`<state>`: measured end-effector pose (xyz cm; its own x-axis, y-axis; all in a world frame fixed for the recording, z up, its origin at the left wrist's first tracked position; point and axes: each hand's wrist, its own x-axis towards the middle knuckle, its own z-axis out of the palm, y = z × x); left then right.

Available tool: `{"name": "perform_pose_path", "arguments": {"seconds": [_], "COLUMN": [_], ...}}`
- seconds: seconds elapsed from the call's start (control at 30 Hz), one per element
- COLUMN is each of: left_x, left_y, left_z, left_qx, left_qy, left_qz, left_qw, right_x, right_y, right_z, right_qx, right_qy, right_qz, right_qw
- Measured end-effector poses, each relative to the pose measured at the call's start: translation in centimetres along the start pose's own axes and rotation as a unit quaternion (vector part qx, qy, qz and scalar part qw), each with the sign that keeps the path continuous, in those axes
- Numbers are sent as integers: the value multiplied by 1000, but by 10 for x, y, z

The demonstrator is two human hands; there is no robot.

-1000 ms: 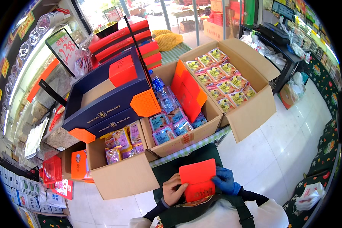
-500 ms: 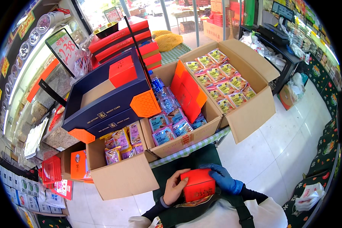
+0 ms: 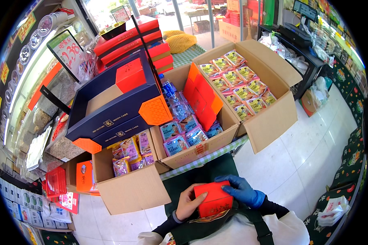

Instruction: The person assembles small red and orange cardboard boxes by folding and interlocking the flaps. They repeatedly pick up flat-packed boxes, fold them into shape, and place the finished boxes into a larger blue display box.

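Observation:
A small red box (image 3: pixel 215 201) is held close to my body between both hands. My bare left hand (image 3: pixel 189 201) grips its left side, with the thumb lying over the front top edge. On the other side my right hand (image 3: pixel 242 191), in a blue glove, is wrapped over the upper right corner, thumb across the top. A matching red box (image 3: pixel 131 76) sits in the far right corner of a dark blue gift box (image 3: pixel 106 124) up on the left. The undersides of my fingers are hidden by the box in my hands.
Ahead stand cardboard cartons of wrapped snacks: purple packs (image 3: pixel 129 153) at left, blue packs (image 3: pixel 176 145) with a water bottle (image 3: pixel 179 107) in the middle, yellow-and-pink packs (image 3: pixel 245 88) at right. The right carton's open flap (image 3: pixel 270 130) juts out. Red flat boxes (image 3: pixel 129 38) are stacked behind.
My right thumb has moved onto the top of the red box, and my left thumb has slid inward along its edge. The view has shifted very slightly.

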<state>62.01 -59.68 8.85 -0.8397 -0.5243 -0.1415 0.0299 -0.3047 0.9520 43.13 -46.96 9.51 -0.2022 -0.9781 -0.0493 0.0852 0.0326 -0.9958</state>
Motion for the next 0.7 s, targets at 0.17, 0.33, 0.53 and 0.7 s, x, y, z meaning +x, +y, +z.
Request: {"name": "perform_pose_path", "arguments": {"seconds": [0.17,0.33,0.53,0.7], "left_x": [1,6,19,15], "left_y": [1,-4,-9,-5], "left_z": [3,-2,-8,-9], "left_qx": [-6,-65,-137,1], "left_qy": [8,2,27,75], "left_qz": [25,11,-51,-54], "left_qw": [1000,998,989,996], "right_x": [-1,3,4,5], "right_y": [4,-7,-3,-1], "right_z": [3,3,1,0], "right_qx": [20,27,-10,-4], "right_qy": [26,16,7,7], "right_qz": [-1,5,-20,-9], "right_qw": [999,1000,1000,1000]}}
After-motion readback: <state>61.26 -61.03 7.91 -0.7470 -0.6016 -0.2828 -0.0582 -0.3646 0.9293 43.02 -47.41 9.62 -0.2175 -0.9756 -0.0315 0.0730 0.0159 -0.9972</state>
